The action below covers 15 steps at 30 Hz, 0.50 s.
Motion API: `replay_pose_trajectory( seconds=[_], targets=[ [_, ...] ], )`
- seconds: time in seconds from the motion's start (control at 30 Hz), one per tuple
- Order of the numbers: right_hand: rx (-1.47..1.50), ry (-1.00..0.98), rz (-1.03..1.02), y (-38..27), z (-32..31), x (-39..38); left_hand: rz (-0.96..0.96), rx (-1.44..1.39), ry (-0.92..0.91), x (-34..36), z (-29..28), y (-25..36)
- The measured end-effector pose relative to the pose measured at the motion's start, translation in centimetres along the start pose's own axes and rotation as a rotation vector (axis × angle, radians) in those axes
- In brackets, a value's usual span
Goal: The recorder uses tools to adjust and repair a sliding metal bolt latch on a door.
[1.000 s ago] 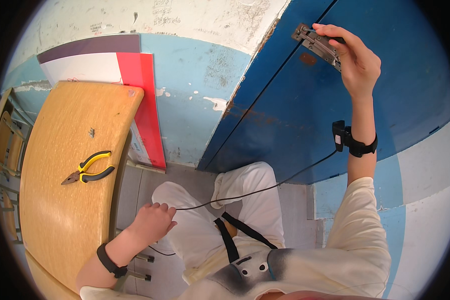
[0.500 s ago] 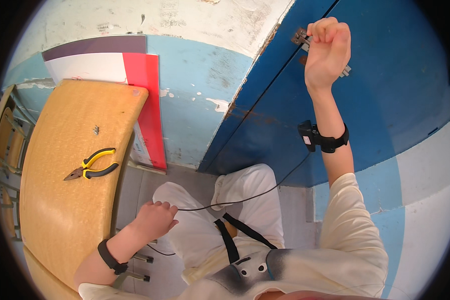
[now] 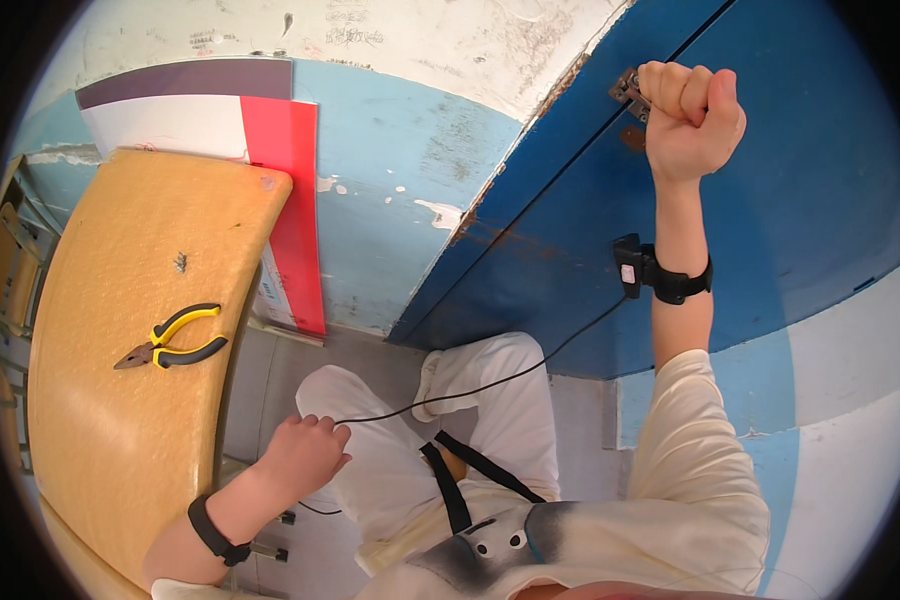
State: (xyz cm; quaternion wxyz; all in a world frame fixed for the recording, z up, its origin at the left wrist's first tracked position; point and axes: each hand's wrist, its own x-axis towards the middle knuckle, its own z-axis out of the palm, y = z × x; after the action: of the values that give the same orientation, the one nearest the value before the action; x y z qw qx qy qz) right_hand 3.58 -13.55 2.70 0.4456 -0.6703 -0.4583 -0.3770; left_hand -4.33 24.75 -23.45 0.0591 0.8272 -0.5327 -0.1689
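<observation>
So, far left there's a pale wood worktop (image 3: 90,270) with pliers (image 3: 162,356) lying on it, nose pointing left, handles splayed. They look solid and a bit nose-heavy, with brownish metal at the jaws; I'd grab them by the yellow and black grips, which should be the least slippery part. Just above them sits a little clump of metal bits (image 3: 180,262), too small to make out. Light and easy to lose, I'd guess, so a fingertip pinch.

Next, the left hand (image 3: 305,455) is down by the knee, loosely curled, back of it facing up. A thin black cable (image 3: 545,362) runs up to it, but I can't tell if it's actually gripped. Cable looks bendy and light.

Over on the right, up by the seam of the blue door (image 3: 770,220), is the metal latch (image 3: 626,92). Looks rigid and well fixed, probably stiff given the rusty patch next to it. I'd hold it by the sliding part, except that's covered. The right hand (image 3: 695,120) is balled into a fist right against it; no idea what's inside, if anything.
</observation>
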Motion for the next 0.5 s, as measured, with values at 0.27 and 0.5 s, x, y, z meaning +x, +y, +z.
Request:
replay_pose_trajectory(
  seconds=[0.27, 0.5],
  targets=[
    [0.005, -0.506, 0.276, -1.1, -2.9, 2.5, -0.008, -0.006, 0.023, -0.2, 0.1, 0.1],
    [-0.190, -0.091, -0.033, -0.5, 1.5, 0.7, 0.015, 0.031, 0.051, -0.1, 0.1, 0.1]
  ],
)
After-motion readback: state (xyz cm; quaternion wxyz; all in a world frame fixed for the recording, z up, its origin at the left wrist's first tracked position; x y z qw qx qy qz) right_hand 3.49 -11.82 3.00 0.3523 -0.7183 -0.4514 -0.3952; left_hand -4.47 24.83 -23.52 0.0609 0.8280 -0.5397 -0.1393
